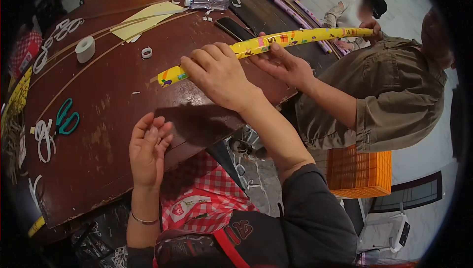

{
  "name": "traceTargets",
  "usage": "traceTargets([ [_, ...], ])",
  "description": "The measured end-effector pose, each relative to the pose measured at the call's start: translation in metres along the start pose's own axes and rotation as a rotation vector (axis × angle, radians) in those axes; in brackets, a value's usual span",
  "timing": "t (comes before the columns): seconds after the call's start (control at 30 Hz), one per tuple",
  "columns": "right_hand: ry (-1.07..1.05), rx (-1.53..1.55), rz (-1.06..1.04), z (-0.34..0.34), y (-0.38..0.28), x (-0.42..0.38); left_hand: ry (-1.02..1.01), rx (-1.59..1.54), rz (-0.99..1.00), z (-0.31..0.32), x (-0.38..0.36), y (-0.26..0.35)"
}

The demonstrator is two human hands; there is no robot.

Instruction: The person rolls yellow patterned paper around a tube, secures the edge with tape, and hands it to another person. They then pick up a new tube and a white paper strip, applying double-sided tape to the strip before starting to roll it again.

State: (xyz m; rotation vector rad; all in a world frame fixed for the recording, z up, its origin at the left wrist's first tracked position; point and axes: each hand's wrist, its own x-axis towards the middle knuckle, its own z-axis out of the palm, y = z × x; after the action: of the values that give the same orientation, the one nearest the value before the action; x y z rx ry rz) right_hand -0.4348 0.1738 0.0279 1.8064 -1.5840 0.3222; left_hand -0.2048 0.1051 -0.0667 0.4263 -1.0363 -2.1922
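Note:
My right hand (pixel 217 77) is closed round a long, slightly curved rod (pixel 308 36) wrapped in yellow patterned paper, close to its left end. Low over the table's near edge, my left hand (pixel 148 152) is raised with its fingers loosely bent and apart, and nothing shows in it. A person in an olive shirt (pixel 394 91) stands at the right, one hand (pixel 286 66) under the rod's middle and the other (pixel 372 28) at its far end.
On the brown table (pixel 113 159) lie green-handled scissors (pixel 67 116), a white tape roll (pixel 85 50), a smaller roll (pixel 147 52), thin wooden strips, yellow paper (pixel 143 22), a plastic bottle (pixel 209 3) and a phone (pixel 234 29). An orange crate (pixel 362 172) stands at the lower right.

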Motion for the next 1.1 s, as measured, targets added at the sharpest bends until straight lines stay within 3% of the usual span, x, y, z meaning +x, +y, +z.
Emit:
traceTargets([
  [0.07,0.013,-0.008,-0.020,-0.004,-0.006,0.007,0.002,-0.186,-0.090,0.012,0.003,0.003],
  [0.2,-0.052,-0.023,-0.049,-0.011,-0.014,0.013,-0.033,-0.229,-0.109,0.031,0.009,0.001],
  [0.3,-0.106,-0.032,-0.090,-0.012,-0.015,0.009,0.054,-0.149,-0.049,0.036,0.011,0.002],
  [0.4,-0.146,-0.056,-0.129,-0.010,-0.013,0.003,0.133,0.222,0.299,0.020,0.019,-0.005],
  [0.43,-0.166,-0.067,-0.137,-0.010,-0.014,0.002,0.137,0.224,0.299,0.020,0.022,0.001],
  [0.5,-0.157,-0.032,-0.121,-0.009,-0.017,0.000,0.006,0.502,0.438,0.020,0.028,0.017],
  [0.7,-0.098,0.224,-0.152,-0.009,-0.043,-0.022,0.045,0.442,0.444,0.011,0.037,0.034],
  [0.8,-0.046,0.434,-0.022,-0.009,-0.048,-0.040,0.084,0.396,0.384,0.003,0.038,0.034],
  [0.97,-0.052,0.229,0.506,0.005,-0.018,-0.078,0.032,0.443,0.422,0.005,0.038,0.038],
  [1.1,-0.108,0.259,0.704,0.009,0.000,-0.087,0.026,0.412,0.411,0.005,0.038,0.034],
])
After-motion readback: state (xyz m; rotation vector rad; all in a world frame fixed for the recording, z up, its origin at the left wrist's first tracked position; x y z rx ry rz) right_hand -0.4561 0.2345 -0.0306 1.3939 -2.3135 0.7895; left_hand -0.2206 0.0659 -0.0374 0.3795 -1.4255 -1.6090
